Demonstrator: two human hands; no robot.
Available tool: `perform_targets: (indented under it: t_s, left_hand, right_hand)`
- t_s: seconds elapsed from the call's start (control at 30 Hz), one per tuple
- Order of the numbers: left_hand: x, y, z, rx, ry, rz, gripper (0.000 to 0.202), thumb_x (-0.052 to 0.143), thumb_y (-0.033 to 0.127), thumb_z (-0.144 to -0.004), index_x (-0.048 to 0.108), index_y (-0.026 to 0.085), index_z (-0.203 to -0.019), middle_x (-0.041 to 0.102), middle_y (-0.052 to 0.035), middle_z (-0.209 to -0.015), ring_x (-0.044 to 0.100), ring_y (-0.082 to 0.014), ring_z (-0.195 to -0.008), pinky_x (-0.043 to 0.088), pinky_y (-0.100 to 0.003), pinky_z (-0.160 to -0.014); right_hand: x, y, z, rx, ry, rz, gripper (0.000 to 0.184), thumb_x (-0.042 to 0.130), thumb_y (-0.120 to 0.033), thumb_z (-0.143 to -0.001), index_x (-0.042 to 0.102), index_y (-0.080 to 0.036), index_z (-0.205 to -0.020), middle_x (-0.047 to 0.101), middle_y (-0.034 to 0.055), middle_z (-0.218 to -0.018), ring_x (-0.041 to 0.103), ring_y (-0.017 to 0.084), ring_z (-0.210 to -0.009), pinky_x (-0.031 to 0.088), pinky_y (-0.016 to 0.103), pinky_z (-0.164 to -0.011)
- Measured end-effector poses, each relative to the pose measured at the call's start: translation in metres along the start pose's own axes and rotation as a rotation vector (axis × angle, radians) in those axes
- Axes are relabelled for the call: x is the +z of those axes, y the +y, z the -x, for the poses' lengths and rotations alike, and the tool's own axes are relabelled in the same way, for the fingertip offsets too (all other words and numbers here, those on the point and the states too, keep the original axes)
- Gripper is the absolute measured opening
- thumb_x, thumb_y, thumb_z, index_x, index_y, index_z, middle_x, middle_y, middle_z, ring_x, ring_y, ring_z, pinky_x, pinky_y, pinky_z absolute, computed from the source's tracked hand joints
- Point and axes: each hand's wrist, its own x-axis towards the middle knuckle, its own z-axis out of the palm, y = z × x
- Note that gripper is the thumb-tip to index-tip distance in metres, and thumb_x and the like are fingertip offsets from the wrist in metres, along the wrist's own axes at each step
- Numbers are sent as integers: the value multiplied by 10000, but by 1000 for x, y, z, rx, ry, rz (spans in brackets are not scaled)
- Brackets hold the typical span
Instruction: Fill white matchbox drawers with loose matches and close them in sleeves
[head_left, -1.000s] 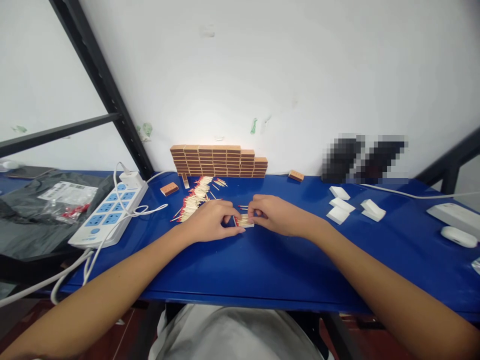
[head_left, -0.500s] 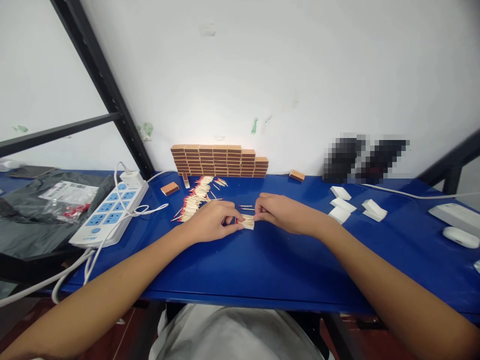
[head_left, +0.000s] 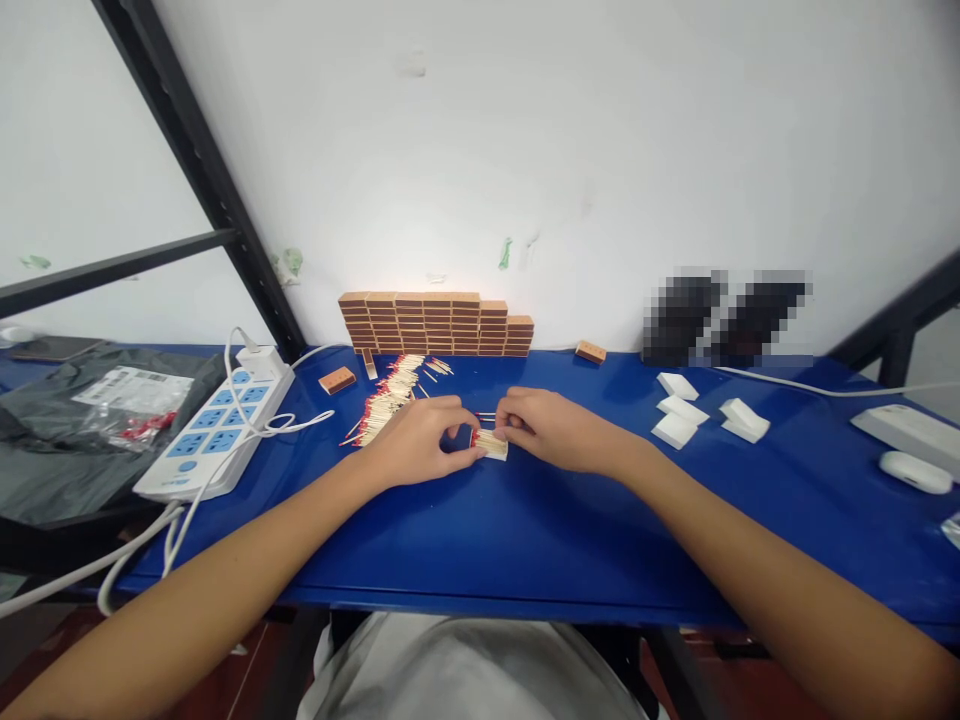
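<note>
A small white matchbox tray (head_left: 495, 455) filled with red-tipped matches (head_left: 489, 442) lies on the blue table in front of me. My left hand (head_left: 427, 440) grips its left end between thumb and fingers. Over the tray's right end, my right hand (head_left: 544, 428) has its fingers curled together and touching the matches; whatever is between the fingertips is hidden. A couple of loose matches (head_left: 486, 415) lie just behind the tray. A large heap of red-headed matches (head_left: 394, 395) spreads behind and left of my left hand.
Stacked matchboxes (head_left: 424, 325) stand against the wall. Single matchboxes lie at left (head_left: 337, 380) and right (head_left: 590, 351). White trays (head_left: 679, 410) are at the right, near a white mouse-like object (head_left: 916, 472). A power strip (head_left: 217, 430) with cables and a grey plastic bag (head_left: 45, 430) occupy the left.
My right hand has shifted slightly left, its fingertips moving from the tray's right edge onto the matches. My left hand keeps its grip, and the view has shifted slightly.
</note>
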Motion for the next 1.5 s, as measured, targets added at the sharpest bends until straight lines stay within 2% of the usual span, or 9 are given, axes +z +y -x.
perform_targets:
  t_s: [0.17, 0.4, 0.47, 0.6, 0.8, 1.03, 1.23, 1.37, 1.5]
  left_hand:
    - [1, -2, 1, 0, -45, -3, 239, 711, 422, -926, 785, 231, -1050, 624, -13, -847, 598, -145, -706, 455, -291, -690]
    - [2, -2, -1, 41, 28, -77, 384, 746, 483, -896, 747, 207, -1163, 644, -58, -973, 605, -234, -957, 497, -365, -849]
    - [3, -2, -1, 37, 15, -89, 422, 755, 522, -881, 750, 207, -1162, 646, -69, -1019, 598, -247, -996, 497, -386, -887]
    - [3, -3, 0, 8, -29, -77, 337, 752, 522, -881, 771, 214, -1018, 641, -58, -985, 597, -241, -981, 493, -384, -873]
    - [1, -6, -1, -37, -14, -100, 345, 781, 546, -854, 769, 214, -947, 638, -43, -911, 591, -230, -926, 481, -371, -821]
    - [1, -9, -2, -48, 4, -111, 343, 773, 543, -860, 738, 202, -861, 638, -40, -902, 588, -221, -898, 466, -362, -810]
    - [-1, -5, -1, -25, -48, -47, 338, 786, 541, -849, 760, 209, -907, 632, -34, -899, 587, -213, -896, 463, -349, -787]
    - [-1, -4, -1, -8, -56, -28, 339, 785, 544, -849, 747, 209, -887, 628, -31, -891, 589, -215, -909, 450, -342, -784]
    - [0, -7, -1, 19, -78, -22, 335, 773, 531, -862, 707, 204, -828, 600, -21, -860, 575, -204, -871, 433, -335, -773]
  right_hand:
    - [1, 1, -2, -30, 4, -38, 93, 616, -210, -970, 677, -193, -902, 629, 45, -929, 553, 155, -777, 378, 269, -691]
    - [11, 27, -14, 16, 220, -75, 116, 652, -280, -958, 697, -193, -1021, 624, 54, -977, 585, 171, -827, 441, 298, -757]
    - [18, 34, -19, -9, 197, -122, 144, 674, -289, -948, 697, -194, -1054, 617, 60, -1009, 596, 176, -860, 465, 306, -792]
    - [25, 34, -24, 23, 144, -137, 91, 624, -237, -981, 678, -178, -937, 613, 56, -949, 592, 174, -842, 461, 298, -786]
    - [11, 18, -14, 114, 149, -84, 126, 604, -246, -1008, 675, -186, -922, 630, 52, -954, 588, 169, -804, 432, 296, -745]
    - [15, -7, -6, -29, 71, -138, 112, 594, -216, -1005, 676, -194, -931, 646, 51, -977, 606, 171, -851, 437, 291, -761]
    - [8, -1, -10, -10, 162, -177, 102, 638, -259, -976, 711, -202, -935, 605, 27, -905, 570, 153, -793, 427, 283, -725]
    - [7, -4, -9, -63, 43, -288, 121, 689, -308, -944, 733, -198, -920, 588, 24, -892, 555, 145, -759, 448, 280, -702]
    - [13, -10, -8, -106, -24, -340, 73, 658, -247, -949, 711, -197, -946, 579, 27, -924, 550, 142, -763, 462, 280, -708]
